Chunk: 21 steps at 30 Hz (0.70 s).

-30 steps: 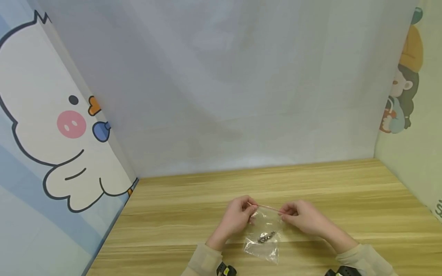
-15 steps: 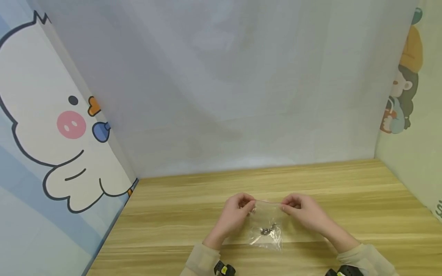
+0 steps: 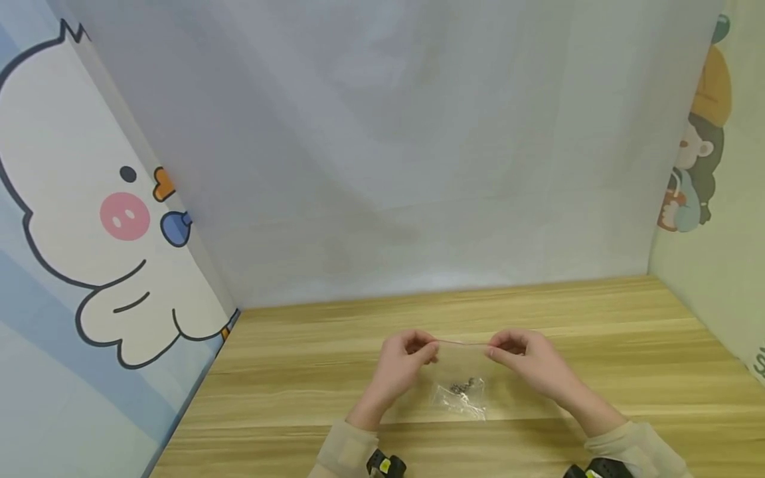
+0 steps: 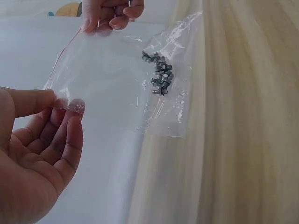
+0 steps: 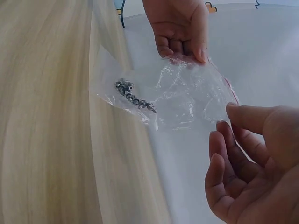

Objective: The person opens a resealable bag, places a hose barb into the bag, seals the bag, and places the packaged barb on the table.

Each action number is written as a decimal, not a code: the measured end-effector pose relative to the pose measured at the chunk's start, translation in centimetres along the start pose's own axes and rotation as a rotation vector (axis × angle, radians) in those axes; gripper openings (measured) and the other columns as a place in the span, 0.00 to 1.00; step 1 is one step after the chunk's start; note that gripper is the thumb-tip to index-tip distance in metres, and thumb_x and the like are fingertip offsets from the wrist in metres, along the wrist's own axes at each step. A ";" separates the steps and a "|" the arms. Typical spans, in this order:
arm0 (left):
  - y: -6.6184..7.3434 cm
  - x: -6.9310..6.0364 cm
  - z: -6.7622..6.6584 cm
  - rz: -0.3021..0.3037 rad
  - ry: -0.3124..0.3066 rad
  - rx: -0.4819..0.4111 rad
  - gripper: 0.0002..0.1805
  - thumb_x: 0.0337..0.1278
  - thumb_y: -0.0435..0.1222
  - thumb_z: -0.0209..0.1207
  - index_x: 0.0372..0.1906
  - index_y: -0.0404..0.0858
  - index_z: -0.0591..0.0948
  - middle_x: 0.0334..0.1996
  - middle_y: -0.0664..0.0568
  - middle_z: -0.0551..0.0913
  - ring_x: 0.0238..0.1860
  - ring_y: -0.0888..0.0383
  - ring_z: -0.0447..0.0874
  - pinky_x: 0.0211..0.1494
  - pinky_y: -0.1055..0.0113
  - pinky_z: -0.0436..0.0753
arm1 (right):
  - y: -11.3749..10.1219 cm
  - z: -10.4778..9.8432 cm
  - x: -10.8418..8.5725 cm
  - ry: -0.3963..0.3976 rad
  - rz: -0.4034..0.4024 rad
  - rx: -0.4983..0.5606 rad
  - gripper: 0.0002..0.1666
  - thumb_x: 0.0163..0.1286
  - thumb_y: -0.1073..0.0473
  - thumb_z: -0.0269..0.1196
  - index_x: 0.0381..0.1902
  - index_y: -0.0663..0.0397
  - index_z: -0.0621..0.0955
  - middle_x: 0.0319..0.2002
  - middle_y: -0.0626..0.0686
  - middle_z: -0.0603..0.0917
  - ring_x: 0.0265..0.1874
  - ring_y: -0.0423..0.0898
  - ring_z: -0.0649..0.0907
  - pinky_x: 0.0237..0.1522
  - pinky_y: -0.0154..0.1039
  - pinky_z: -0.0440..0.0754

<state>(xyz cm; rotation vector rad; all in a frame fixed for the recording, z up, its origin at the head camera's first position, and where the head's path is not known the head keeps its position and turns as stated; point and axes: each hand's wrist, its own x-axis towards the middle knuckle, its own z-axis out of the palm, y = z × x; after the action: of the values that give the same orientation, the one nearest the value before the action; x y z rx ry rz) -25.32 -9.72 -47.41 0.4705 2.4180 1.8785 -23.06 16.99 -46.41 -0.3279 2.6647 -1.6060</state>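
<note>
A clear plastic zip bag (image 3: 459,398) with a red line along its top edge is stretched between both hands. Several small dark metal pieces (image 4: 162,74), which look like screws or bolts, lie clustered toward its bottom. The left hand (image 3: 402,364) pinches one top corner between thumb and fingers, seen closely in the left wrist view. At the opposite top corner, the right hand (image 3: 528,362) pinches the red-lined edge the same way. In the right wrist view the metal pieces (image 5: 133,97) form a short row inside the crinkled film.
Under the hands is a wood-grain table (image 3: 287,372). A pale grey sheet (image 3: 418,166) hangs behind it. Cartoon-printed panels stand at both sides, a white character (image 3: 78,199) on the left and a figure (image 3: 696,153) on the right.
Both hands have risen slightly and moved away from the body with the bag. Its top edge has gone from slanted to nearly level, and the metal pieces have shifted inside.
</note>
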 end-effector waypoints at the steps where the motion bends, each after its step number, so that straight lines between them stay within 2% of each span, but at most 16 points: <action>1: 0.1 0.0 -0.1 0.006 -0.001 -0.002 0.06 0.74 0.34 0.65 0.45 0.33 0.86 0.38 0.46 0.88 0.39 0.56 0.88 0.49 0.60 0.86 | 0.0 -0.1 0.0 0.002 -0.008 0.004 0.12 0.75 0.52 0.71 0.44 0.54 0.87 0.40 0.51 0.88 0.39 0.48 0.84 0.40 0.38 0.81; 7: 0.6 0.0 -0.7 0.057 -0.029 -0.024 0.07 0.76 0.35 0.64 0.45 0.33 0.86 0.37 0.47 0.88 0.39 0.57 0.87 0.50 0.60 0.86 | -0.4 -0.4 -0.2 0.009 -0.062 0.060 0.11 0.75 0.52 0.71 0.44 0.54 0.86 0.40 0.50 0.89 0.39 0.55 0.86 0.41 0.39 0.82; 11: 0.8 -0.1 -1.0 0.089 -0.057 -0.061 0.09 0.77 0.35 0.64 0.46 0.31 0.85 0.38 0.45 0.88 0.40 0.56 0.87 0.54 0.47 0.86 | -0.6 -0.6 -0.4 0.007 -0.078 0.086 0.12 0.76 0.51 0.71 0.45 0.53 0.86 0.41 0.51 0.88 0.39 0.56 0.87 0.42 0.39 0.83; 14: 0.9 -0.2 -1.0 0.099 -0.069 -0.070 0.11 0.77 0.36 0.63 0.47 0.29 0.85 0.37 0.47 0.88 0.40 0.56 0.88 0.55 0.42 0.84 | -0.8 -0.6 -0.6 0.007 -0.080 0.096 0.12 0.76 0.51 0.71 0.45 0.53 0.86 0.42 0.52 0.89 0.38 0.56 0.86 0.42 0.41 0.83; 21: 0.8 -0.2 -0.9 0.108 -0.097 -0.048 0.12 0.78 0.37 0.63 0.50 0.31 0.84 0.38 0.48 0.88 0.41 0.50 0.87 0.52 0.44 0.85 | -0.8 -0.7 -0.6 -0.001 -0.086 0.106 0.12 0.77 0.51 0.70 0.45 0.53 0.87 0.43 0.58 0.88 0.37 0.56 0.85 0.42 0.43 0.82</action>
<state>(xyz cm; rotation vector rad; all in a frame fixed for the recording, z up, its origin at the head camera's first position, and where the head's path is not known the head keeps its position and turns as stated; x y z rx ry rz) -25.15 -10.44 -46.45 0.6848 2.3249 1.9013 -22.40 17.39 -45.45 -0.4459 2.5854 -1.7625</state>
